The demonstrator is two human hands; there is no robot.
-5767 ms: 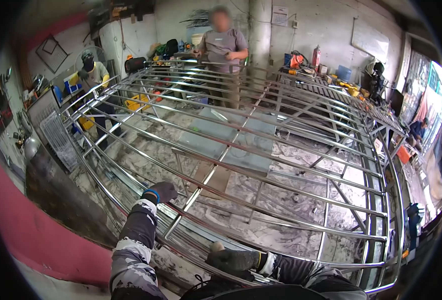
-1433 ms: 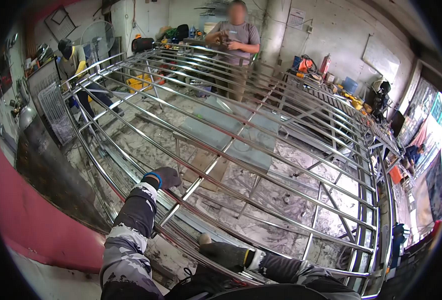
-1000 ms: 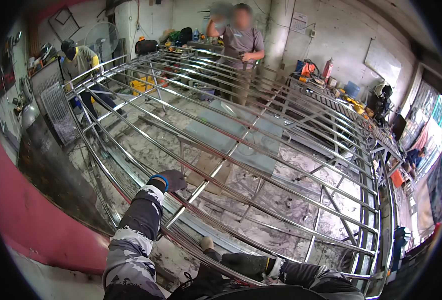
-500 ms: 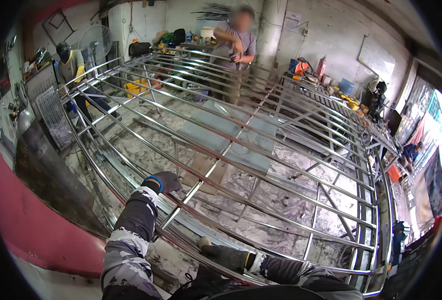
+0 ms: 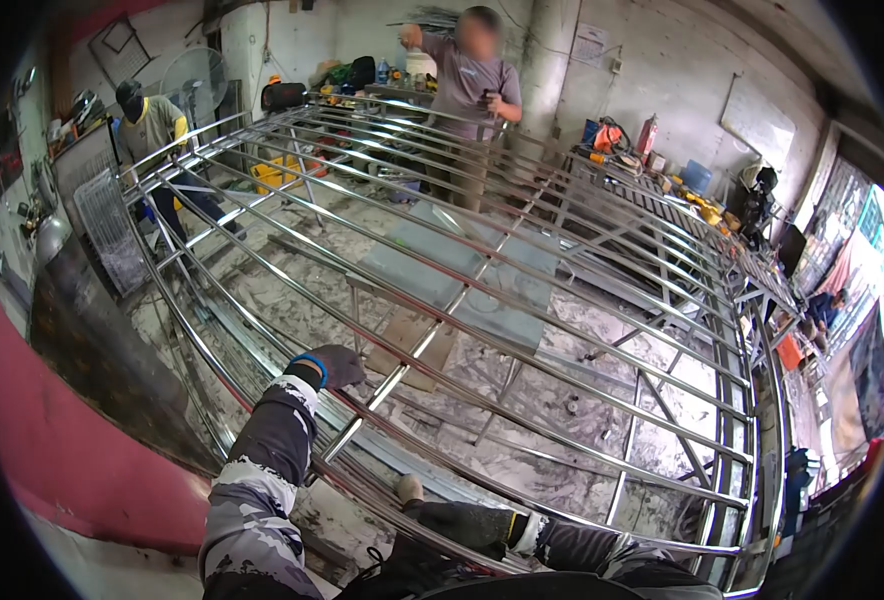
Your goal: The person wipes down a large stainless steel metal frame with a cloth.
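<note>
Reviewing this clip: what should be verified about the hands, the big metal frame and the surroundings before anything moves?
1. Left hand in a grey glove covered: ok.
2. Its hold on the shiny metal-tube frame: cannot tell; the fingertips are hidden.
3. Right hand in a dark glove firmly placed: cannot tell; it is at the near edge, contact unclear.
4. Other people away from the frame: not ok; a person in a grey T-shirt stands at the far side, and a person with a dark head covering at the left end.
5. Space below the bars free: not ok; a flat grey panel shows there.
</note>
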